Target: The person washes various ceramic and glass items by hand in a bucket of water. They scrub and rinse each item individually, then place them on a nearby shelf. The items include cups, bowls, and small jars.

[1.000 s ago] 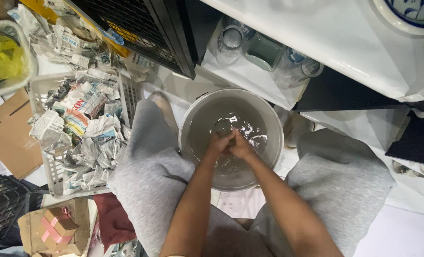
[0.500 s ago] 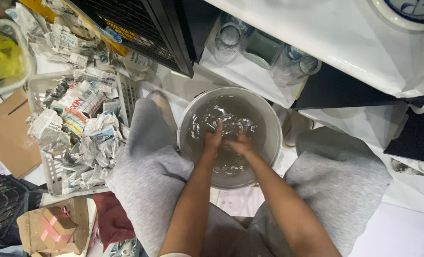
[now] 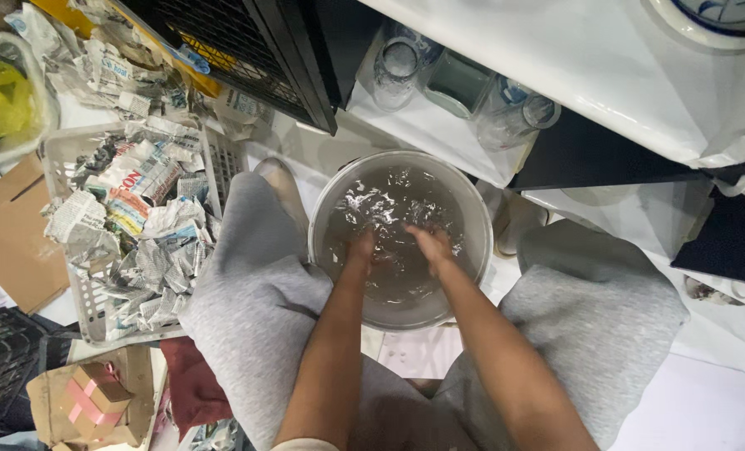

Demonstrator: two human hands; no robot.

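Basin [image 3: 330, 219] of cloudy water sits on the floor between the person's knees, round and pale-walled, just near of a low shelf with clear glass jars [image 3: 397, 63]. Full like that, it's probably heavy and sloshy, with a slick wet rim, so I'd take it by both sides of the rim. Left hand [image 3: 361, 248] and right hand [image 3: 429, 244] are both dipped in the water, a little apart, forearms reaching straight in from the near side. Ripples hide the fingers, so can't tell if they're gripping anything. White crate [image 3: 222, 159] of crumpled newspaper sits to the left.
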